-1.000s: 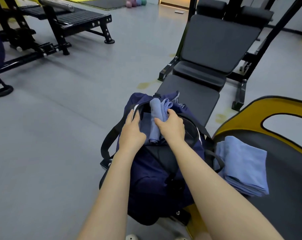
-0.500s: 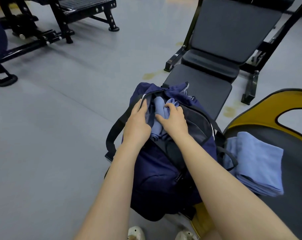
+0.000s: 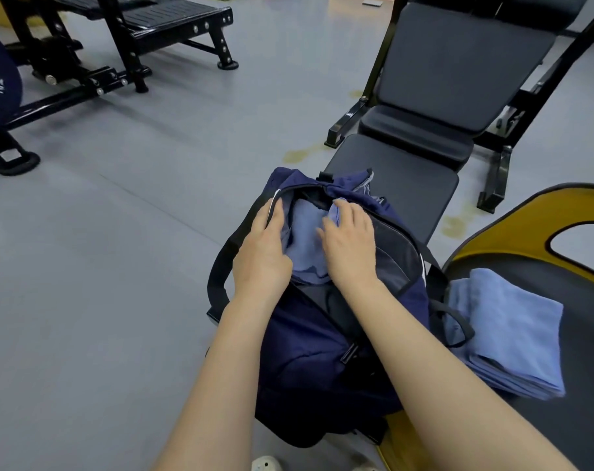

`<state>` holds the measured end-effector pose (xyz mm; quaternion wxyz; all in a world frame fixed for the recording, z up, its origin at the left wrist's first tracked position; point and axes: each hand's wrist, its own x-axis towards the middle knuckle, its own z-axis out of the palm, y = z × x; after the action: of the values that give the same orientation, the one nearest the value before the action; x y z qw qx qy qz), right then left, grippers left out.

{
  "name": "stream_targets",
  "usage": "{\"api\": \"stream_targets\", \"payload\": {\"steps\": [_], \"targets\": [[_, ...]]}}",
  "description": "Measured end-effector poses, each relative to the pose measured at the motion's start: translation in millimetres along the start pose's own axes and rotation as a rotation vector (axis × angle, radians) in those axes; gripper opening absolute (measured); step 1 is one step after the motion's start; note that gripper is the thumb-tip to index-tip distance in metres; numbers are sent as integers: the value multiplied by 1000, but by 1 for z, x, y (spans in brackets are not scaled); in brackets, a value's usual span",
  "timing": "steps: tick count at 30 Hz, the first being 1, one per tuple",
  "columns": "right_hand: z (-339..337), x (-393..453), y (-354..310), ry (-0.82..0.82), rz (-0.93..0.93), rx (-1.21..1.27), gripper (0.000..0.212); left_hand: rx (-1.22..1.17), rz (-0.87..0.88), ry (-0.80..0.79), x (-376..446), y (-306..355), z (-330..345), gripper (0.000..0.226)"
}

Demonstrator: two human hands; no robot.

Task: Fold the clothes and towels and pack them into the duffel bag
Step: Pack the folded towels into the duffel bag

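Note:
A navy duffel bag (image 3: 309, 362) stands on the near end of a black bench, its top zip open. A light blue towel (image 3: 304, 239) lies bunched inside the opening. My left hand (image 3: 261, 249) rests flat along the left rim of the opening, fingers straight against the white-piped edge. My right hand (image 3: 350, 243) presses down on the right side of the towel with spread fingers; the fingertips reach the bag's far rim. A second folded blue towel (image 3: 513, 334) lies to the right of the bag on a dark seat.
The black weight bench (image 3: 458, 79) rises behind the bag. A yellow-edged seat (image 3: 492, 215) holds the folded towel at the right. Black gym equipment (image 3: 118, 45) stands far left on the grey floor (image 3: 101, 266). The bag's strap (image 3: 220, 266) hangs on its left side.
The towel, earlier an upright roll gripped by my right hand, now lies lower and flatter inside the bag. My right hand has opened onto it. The camera has moved closer.

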<state>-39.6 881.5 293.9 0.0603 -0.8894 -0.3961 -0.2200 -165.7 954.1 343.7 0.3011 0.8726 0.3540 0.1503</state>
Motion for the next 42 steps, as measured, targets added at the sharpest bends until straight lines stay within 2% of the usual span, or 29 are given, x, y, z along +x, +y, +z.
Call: {"api": "stream_targets", "payload": {"steps": [1,2,6,8,10,16,18,20,21,22,23,24,27,29,33,35,37,41,42], "targets": [[2,0,-1,11,-92,-28,13,4,-2,2,0,0,0,82],[5,-2,-2,-21,-169,-33,16,4,-6,6,0,0,0,81],[18,-3,-7,-280,-339,5,46,15,-2,26,0,-1,-1,81],[15,-4,-12,-488,-327,54,63,16,-2,38,0,-1,-2,80],[11,-6,-13,-701,-273,89,62,10,2,65,0,-2,-2,78],[15,-4,-12,-870,-259,162,62,-25,36,73,0,1,-1,82],[12,3,-7,-779,-254,249,56,-23,48,59,-1,1,-1,83],[7,13,4,-380,-272,284,34,-10,53,48,-2,1,0,82],[4,19,14,-154,-209,268,27,-9,53,46,-2,1,0,81],[-1,23,25,-18,-106,245,28,-11,49,44,-3,2,0,82],[-8,26,36,-37,0,216,35,-10,46,42,-3,2,0,83],[-14,28,45,-124,98,166,40,-5,44,40,-3,2,0,83],[-17,31,66,-327,247,66,38,-7,33,46,-2,1,-1,85],[-22,34,72,-306,298,83,37,7,6,54,-1,0,-3,87],[-28,39,92,-134,388,157,37,49,-8,82,-1,0,-5,89],[-30,39,96,-117,406,159,34,52,0,84,-2,0,-5,89],[-30,35,89,-107,326,128,31,48,-3,76,-2,-1,-4,88],[-19,23,65,-12,-68,205,28,44,-11,45,-2,0,-3,85],[-16,21,58,-36,-156,239,28,44,-8,45,-2,0,-2,85]]}}
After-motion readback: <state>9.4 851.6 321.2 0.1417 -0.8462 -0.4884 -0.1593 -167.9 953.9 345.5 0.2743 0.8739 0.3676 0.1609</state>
